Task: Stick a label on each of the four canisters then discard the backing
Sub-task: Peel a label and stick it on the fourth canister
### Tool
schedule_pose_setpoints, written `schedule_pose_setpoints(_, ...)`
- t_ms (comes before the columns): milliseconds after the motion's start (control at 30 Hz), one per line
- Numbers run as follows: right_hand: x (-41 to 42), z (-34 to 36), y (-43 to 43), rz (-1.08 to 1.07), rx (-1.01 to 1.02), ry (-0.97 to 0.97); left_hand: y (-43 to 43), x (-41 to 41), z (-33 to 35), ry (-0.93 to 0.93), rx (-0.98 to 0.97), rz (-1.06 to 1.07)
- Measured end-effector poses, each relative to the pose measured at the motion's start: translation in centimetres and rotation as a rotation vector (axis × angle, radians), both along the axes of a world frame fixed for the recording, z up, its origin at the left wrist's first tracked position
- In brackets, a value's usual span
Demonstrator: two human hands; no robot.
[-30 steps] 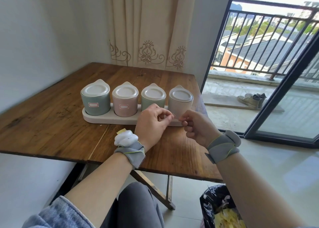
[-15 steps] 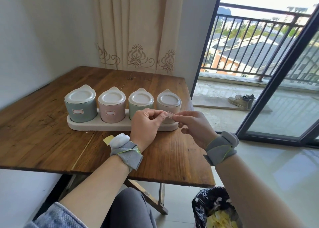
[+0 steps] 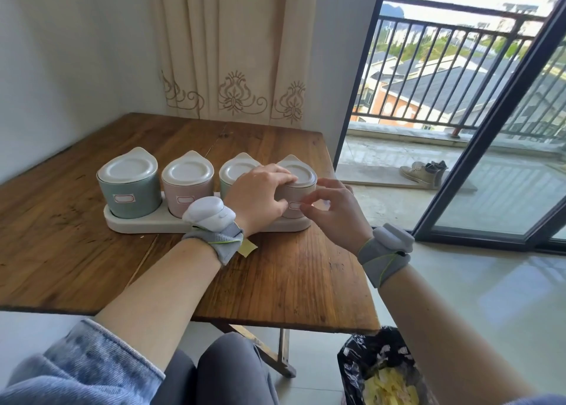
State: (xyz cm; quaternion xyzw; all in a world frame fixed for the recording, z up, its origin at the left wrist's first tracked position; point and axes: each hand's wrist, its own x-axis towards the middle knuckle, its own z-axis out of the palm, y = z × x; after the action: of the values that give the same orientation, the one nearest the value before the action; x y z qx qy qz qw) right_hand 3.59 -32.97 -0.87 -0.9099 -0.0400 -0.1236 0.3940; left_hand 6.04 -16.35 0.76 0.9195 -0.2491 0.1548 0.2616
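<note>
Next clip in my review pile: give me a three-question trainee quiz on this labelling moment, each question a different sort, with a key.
1. True or false: the teal canister and the pink canister each show a label on the front.
2. Multiple choice: where does the left hand rest? A) on the teal canister, B) on the rightmost canister, C) flat on the table.
3. Fill in: below the table's near right corner stands a black ___ holding yellow scraps.

Key: 1 true. 2 B; the right hand presses a label onto that canister's front. 3 bin bag.
</note>
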Motion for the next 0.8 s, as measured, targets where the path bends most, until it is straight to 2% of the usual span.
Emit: schedule_pose_setpoints(800,0.42,-0.95,0.22,-0.051,-0.026,-0.108,-0.44,-0.23,-0.86,-0.085,-0.089,0.056)
